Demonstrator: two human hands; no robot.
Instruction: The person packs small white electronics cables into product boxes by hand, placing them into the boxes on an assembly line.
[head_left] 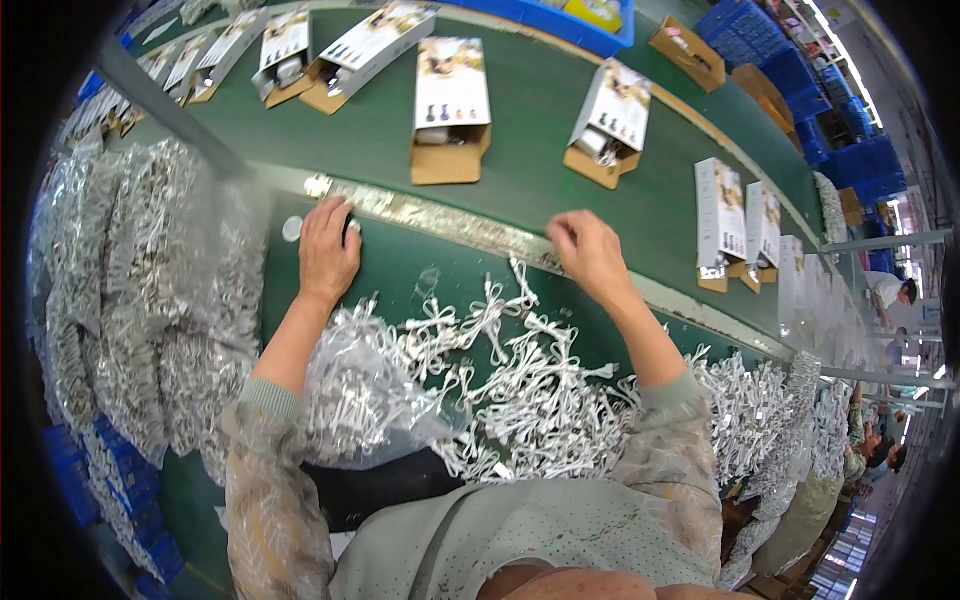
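Note:
My left hand [328,252] rests at the metal rail [430,212] along the near side of the green belt. Its fingers reach forward and the thumb stands apart, with no held thing showing. Over the same rail, farther right, is my right hand [588,255]. Its bent fingers are smeared by motion, so I cannot make out whether anything is in them. Between my forearms lies a heap of bundled white cables [540,410]. A clear plastic bag [360,400] of the same cables sits beside my left forearm. Open printed boxes [452,95] lie on the belt ahead.
Stacked clear bags of cables [150,290] rise at the left. More loose cables [745,410] lie right of my right forearm. A metal post [165,100] crosses at the upper left. Blue crates [750,50] stand at the far right, and people [885,290] sit farther down the line.

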